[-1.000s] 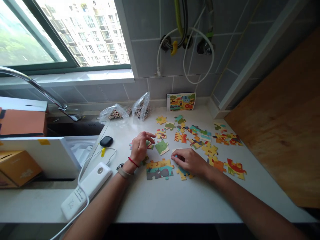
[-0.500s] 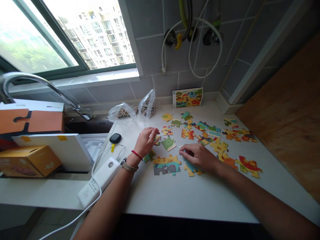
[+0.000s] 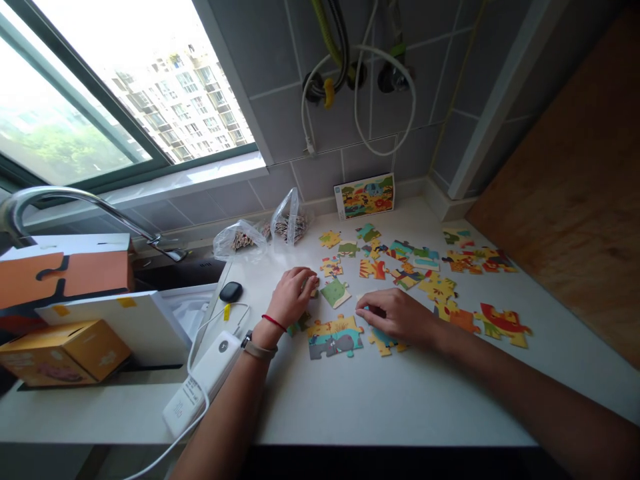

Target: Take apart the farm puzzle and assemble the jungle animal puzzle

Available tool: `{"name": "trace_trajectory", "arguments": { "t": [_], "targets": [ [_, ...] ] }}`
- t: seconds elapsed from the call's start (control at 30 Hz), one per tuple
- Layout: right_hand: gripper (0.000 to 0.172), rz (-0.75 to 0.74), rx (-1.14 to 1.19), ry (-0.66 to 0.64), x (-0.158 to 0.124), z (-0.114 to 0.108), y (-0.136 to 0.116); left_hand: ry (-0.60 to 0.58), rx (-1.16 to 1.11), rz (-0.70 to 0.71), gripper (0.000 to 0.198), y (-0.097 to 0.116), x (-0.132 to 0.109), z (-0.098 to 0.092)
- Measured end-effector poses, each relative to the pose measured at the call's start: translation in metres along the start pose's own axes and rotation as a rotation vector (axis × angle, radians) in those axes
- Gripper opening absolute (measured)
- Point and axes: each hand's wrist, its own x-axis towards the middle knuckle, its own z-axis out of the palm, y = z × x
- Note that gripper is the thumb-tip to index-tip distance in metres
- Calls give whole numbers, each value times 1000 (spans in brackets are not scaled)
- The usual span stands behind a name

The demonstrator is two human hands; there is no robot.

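My left hand (image 3: 293, 297) is closed, thumb and fingers at a small puzzle piece (image 3: 315, 287) that they partly cover. Under its wrist side a green puzzle piece (image 3: 300, 325) shows in part. My right hand (image 3: 397, 313) has its fingers curled over a blue and yellow puzzle piece (image 3: 386, 344) and hides its upper part; blue shows at the pinch. Between the hands lies a green puzzle piece (image 3: 335, 292). Just below it is a joined puzzle section with a grey hippo (image 3: 335, 339), flat on the white counter (image 3: 320, 407).
Several loose and joined puzzle pieces (image 3: 400, 250) spread behind and right of my hands. A picture card (image 3: 365, 197) leans on the wall. Left are plastic bags (image 3: 290, 223), a black gadget (image 3: 231, 292), a cabled power bank (image 3: 203, 383), boxes (image 3: 65, 353) and a faucet (image 3: 100, 207).
My left hand has come down and its fingers have closed at the small piece. The right hand stays over the blue and yellow piece. The camera view has tilted slightly.
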Motion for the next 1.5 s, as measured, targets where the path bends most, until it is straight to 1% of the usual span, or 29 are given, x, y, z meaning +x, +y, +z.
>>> {"name": "trace_trajectory", "arguments": {
  "t": [0.2,0.37,0.53,0.67,0.77,0.9,1.03,1.1,1.2,1.3,1.5],
  "targets": [
    [24,13,-19,-31,0,1,1,0,89,-6,28,3,-4,0],
    [23,3,-6,-28,-1,3,4,0,143,-19,24,1,-7,1],
    [24,-4,-31,-46,-2,4,3,-11,159,-19,28,-2,-8,3],
    [24,-6,-21,-34,-2,3,2,-29,105,-35,35,-6,-7,3],
    [24,-8,-32,-41,-1,3,2,-18,38,-38,38,-8,-6,2],
    [23,-18,-29,-47,-2,4,3,-15,-71,-54,41,-8,-4,0],
    [24,-7,-20,-47,-2,4,5,-36,-161,-102,41,-6,-4,-1],
    [25,3,-32,-69,-1,3,5,-20,-130,-139,43,-7,-4,-1],
    [26,13,-51,-108,-1,2,4,19,-6,-206,50,-10,-5,-1],
    [26,18,-55,-112,-2,2,5,32,98,-246,54,-14,-6,-1],
    [25,9,-63,-105,-2,4,5,32,67,-230,50,-20,-5,1]
  ]
}}
